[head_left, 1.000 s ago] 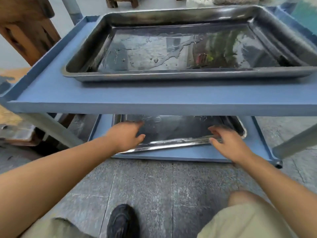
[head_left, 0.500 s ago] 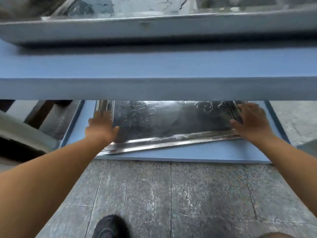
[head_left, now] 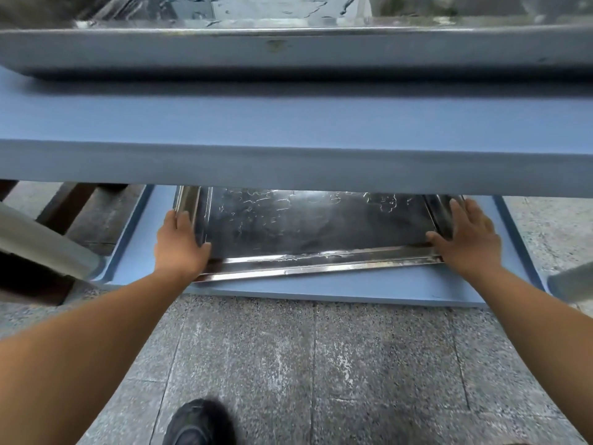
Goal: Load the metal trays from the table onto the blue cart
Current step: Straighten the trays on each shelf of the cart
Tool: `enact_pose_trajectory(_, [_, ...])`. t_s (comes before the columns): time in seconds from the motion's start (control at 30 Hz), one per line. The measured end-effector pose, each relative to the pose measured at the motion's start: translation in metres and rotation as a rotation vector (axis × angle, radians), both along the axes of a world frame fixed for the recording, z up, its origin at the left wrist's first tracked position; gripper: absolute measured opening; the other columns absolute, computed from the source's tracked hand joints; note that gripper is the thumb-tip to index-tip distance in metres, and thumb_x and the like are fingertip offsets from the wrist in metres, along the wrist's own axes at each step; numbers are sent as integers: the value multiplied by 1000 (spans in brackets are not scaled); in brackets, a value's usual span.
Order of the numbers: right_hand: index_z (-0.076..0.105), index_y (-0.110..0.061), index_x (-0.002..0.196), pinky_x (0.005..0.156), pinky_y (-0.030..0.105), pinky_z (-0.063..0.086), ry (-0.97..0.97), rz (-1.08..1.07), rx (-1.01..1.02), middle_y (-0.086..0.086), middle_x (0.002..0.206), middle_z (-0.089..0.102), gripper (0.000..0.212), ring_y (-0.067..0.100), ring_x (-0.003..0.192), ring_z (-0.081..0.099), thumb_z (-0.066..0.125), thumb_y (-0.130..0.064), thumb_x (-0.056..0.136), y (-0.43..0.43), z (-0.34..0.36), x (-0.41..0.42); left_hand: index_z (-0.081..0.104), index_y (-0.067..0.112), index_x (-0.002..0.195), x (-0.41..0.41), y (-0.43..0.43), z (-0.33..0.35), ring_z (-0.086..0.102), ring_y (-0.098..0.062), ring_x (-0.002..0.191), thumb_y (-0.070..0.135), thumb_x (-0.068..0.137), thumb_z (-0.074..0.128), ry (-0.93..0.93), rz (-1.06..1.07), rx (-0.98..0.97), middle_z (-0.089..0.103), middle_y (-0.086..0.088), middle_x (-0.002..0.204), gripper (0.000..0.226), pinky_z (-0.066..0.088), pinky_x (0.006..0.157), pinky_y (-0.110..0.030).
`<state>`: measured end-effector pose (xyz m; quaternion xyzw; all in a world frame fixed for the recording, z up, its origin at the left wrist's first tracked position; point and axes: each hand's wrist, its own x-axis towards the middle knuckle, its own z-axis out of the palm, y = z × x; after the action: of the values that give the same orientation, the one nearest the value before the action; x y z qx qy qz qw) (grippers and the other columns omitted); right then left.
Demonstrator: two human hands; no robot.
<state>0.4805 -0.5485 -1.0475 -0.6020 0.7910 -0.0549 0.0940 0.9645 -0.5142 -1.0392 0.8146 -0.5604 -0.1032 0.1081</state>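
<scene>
The lower metal tray (head_left: 308,232) lies on the bottom shelf (head_left: 369,285) of the blue cart (head_left: 288,162), in the middle of the frame, and it is not straight: its near rim runs slanted, lower at the left and higher at the right. The left hand (head_left: 179,245) is clamped on the left near corner, fingers along the side rim and thumb on the inside. The right hand (head_left: 467,240) lies flat and spread on the right near corner; I cannot tell if it really grips the rim or only presses on it.

What could go wrong: if only one hand pushes, the tray may turn more and jam against the raised edge of the shelf. The surface looks wet (there are water marks on the metal), so a flat hand can slip off the rim. The edge of the top shelf (head_left: 288,123) is close above the wrists, so a quick lift may knock them against it.

Compared with half a second ago, the right hand has shifted a little toward the near corner and lies flatter. The left hand has closed more around its corner. The tray keeps nearly the same slant. A second tray (head_left: 288,49) stays on the top shelf, at the upper edge of the frame.
</scene>
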Motion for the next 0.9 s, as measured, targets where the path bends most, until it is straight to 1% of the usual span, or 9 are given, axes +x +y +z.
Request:
enact_pose_trajectory(0.1, [21, -24, 153, 110, 54, 26, -5, -37, -4, 3, 163, 12, 82, 36, 145, 20, 59, -51, 86, 10, 0, 4, 33, 4, 144, 4, -7, 0, 32, -40, 137, 30, 82, 72, 18, -23, 24, 26, -16, 154, 78, 34, 111, -51])
enact_pose_trajectory(0.2, [21, -23, 153, 110, 55, 27, 14, -73, 6, 5, 163, 11, 81, 36, 145, 19, 57, -53, 87, 18, -1, 8, 30, 8, 147, 5, -19, 3, 28, -38, 141, 35, 81, 73, 52, -39, 38, 23, -14, 157, 83, 31, 113, -51])
enact_pose_trajectory(0.3, [22, -22, 151, 109, 56, 29, 33, -89, 5, 6, 162, 11, 79, 38, 144, 20, 57, -54, 87, 22, -2, 10, 35, 7, 143, 7, -30, 4, 34, -39, 135, 36, 79, 75, 38, -82, 41, 29, -15, 153, 80, 36, 108, -52])
enact_pose_trajectory(0.4, [24, -21, 151, 110, 56, 28, 28, -106, -3, 7, 162, 11, 80, 38, 145, 19, 57, -54, 87, 24, -3, 13, 39, 9, 138, 9, -37, 6, 40, -39, 127, 35, 75, 79, 42, -121, 27, 37, -14, 143, 79, 42, 102, -53])
enact_pose_trajectory(0.5, [23, -23, 151, 111, 56, 27, 20, -132, -6, 5, 163, 11, 80, 37, 146, 18, 57, -55, 86, 25, -3, 16, 39, 13, 138, 13, -41, 5, 41, -39, 126, 36, 73, 79, 26, -164, 24, 43, -17, 136, 79, 43, 101, -52])
enact_pose_trajectory(0.63, [23, -24, 150, 111, 56, 27, 30, -146, -12, 5, 163, 12, 79, 37, 146, 18, 53, -60, 87, 23, -5, 19, 42, 13, 137, 19, -44, 2, 38, -41, 127, 43, 76, 76, -21, -216, 50, 44, -20, 137, 76, 40, 103, -52])
enact_pose_trajectory(0.77, [25, -24, 149, 111, 55, 26, 30, -138, -17, 6, 162, 14, 78, 37, 146, 18, 53, -60, 86, 18, -6, 19, 46, 9, 131, 17, -43, -1, 40, -41, 124, 57, 78, 67, -103, -198, 54, 48, -21, 132, 74, 42, 100, -51])
enact_pose_trajectory(0.9, [28, -24, 147, 111, 55, 28, 28, -124, -15, 9, 160, 20, 75, 36, 146, 19, 54, -59, 85, 12, -3, 17, 43, 14, 135, 17, -40, -3, 37, -39, 128, 61, 80, 62, -123, -199, 61, 45, -19, 138, 74, 39, 103, -49])
